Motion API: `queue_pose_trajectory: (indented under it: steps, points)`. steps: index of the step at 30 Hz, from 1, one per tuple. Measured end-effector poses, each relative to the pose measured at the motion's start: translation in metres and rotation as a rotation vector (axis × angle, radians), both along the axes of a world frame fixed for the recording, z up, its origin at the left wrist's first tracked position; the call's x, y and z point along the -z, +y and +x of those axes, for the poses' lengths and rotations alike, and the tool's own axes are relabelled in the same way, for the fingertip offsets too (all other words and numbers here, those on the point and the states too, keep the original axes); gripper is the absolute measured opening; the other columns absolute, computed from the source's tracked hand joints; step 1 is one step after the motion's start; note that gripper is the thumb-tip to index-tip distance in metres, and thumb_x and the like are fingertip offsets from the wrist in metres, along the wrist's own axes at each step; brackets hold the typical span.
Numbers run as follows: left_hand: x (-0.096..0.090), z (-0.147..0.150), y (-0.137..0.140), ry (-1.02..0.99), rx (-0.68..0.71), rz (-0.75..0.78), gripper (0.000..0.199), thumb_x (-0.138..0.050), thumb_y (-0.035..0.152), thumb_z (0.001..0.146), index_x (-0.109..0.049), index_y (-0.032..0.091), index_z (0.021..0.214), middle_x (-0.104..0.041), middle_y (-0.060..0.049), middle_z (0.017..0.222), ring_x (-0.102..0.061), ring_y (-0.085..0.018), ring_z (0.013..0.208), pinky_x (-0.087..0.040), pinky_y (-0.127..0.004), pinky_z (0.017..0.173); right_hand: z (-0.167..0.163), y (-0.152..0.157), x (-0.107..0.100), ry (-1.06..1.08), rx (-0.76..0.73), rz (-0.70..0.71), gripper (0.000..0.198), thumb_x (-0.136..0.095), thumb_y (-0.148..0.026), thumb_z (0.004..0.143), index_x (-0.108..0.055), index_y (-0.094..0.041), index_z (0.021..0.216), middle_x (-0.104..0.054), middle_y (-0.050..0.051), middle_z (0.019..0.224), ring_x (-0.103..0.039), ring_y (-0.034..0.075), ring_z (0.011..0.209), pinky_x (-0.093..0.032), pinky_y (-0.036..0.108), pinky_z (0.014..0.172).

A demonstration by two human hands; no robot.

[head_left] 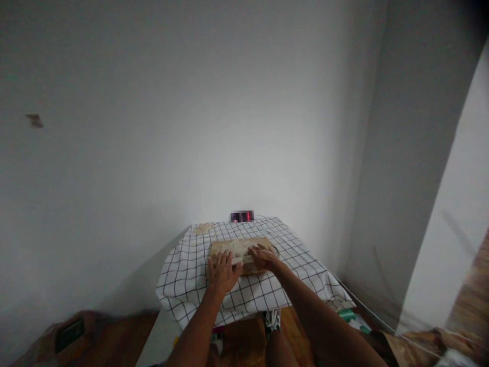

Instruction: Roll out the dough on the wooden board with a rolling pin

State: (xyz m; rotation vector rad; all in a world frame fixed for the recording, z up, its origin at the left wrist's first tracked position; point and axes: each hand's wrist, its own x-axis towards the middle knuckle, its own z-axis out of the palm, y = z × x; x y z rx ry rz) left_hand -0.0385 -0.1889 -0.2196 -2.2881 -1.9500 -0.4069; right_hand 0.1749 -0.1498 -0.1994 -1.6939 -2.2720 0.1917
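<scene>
A wooden board (250,270) lies on a table under a checked cloth. Pale, dough-like material (239,246) is spread over its top, with a whitish strip (240,260) along the near side. My left hand (222,273) rests at the board's left part, fingers spread, thumb reaching toward the strip. From the right, my right hand (263,257) presses on the material with its fingers stretched out to the left. Neither hand visibly grips anything. What lies under the palms and fingertips is hidden.
The white cloth (183,285) with dark grid lines hangs over the table's near edge. At the back stands a small dark, pixelated object (242,216); a beige flat patch (204,228) lies at back left. White walls rise behind and right. A white cable (370,312) runs along the right.
</scene>
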Motion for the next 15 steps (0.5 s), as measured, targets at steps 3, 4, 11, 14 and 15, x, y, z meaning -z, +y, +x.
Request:
queue_pose_trajectory:
  steps: [3, 4, 11, 14, 15]
  points:
    - [-0.003, -0.003, 0.023, -0.012, 0.006, -0.018, 0.066, -0.035, 0.057, 0.112, -0.053, 0.024, 0.165, -0.046, -0.012, 0.174, -0.035, -0.04, 0.164, -0.026, -0.075, 0.131, -0.006, 0.017, 0.007, -0.054, 0.002, -0.003, 0.052, -0.029, -0.042, 0.116, -0.061, -0.032, 0.156, -0.055, 0.007, 0.168, -0.039, 0.029, 0.163, -0.026, 0.062, 0.131]
    - [-0.004, -0.003, 0.032, -0.016, 0.01, -0.008, 0.065, -0.035, 0.057, 0.112, -0.054, 0.024, 0.164, -0.046, -0.012, 0.174, -0.037, -0.04, 0.163, -0.028, -0.075, 0.13, -0.008, 0.022, 0.009, -0.061, 0.012, 0.043, 0.052, -0.03, -0.041, 0.116, -0.06, -0.03, 0.156, -0.056, 0.008, 0.167, -0.041, 0.029, 0.162, -0.027, 0.06, 0.132]
    - [-0.014, 0.002, 0.091, -0.028, 0.016, 0.077, 0.049, -0.042, 0.053, 0.113, -0.071, 0.026, 0.142, -0.072, -0.016, 0.147, -0.059, -0.038, 0.142, -0.031, -0.068, 0.126, -0.015, 0.069, 0.009, -0.103, 0.173, 0.102, 0.054, -0.025, -0.042, 0.118, -0.071, -0.022, 0.136, -0.077, 0.017, 0.134, -0.071, 0.03, 0.127, -0.051, 0.044, 0.109]
    - [-0.015, 0.001, 0.113, 0.003, 0.082, 0.08, 0.046, -0.039, 0.046, 0.115, -0.074, 0.025, 0.136, -0.077, -0.019, 0.134, -0.068, -0.035, 0.127, -0.044, -0.058, 0.116, -0.012, 0.097, 0.007, -0.128, 0.186, 0.01, 0.059, -0.022, -0.049, 0.118, -0.071, -0.023, 0.136, -0.079, 0.016, 0.13, -0.072, 0.029, 0.124, -0.053, 0.044, 0.106]
    - [-0.015, 0.001, 0.12, 0.023, 0.092, 0.081, 0.044, -0.039, 0.044, 0.115, -0.074, 0.025, 0.135, -0.076, -0.018, 0.134, -0.069, -0.035, 0.125, -0.048, -0.054, 0.11, -0.012, 0.105, 0.007, -0.13, 0.188, -0.036, 0.062, -0.021, -0.053, 0.118, -0.072, -0.023, 0.135, -0.079, 0.016, 0.13, -0.073, 0.028, 0.124, -0.053, 0.044, 0.106]
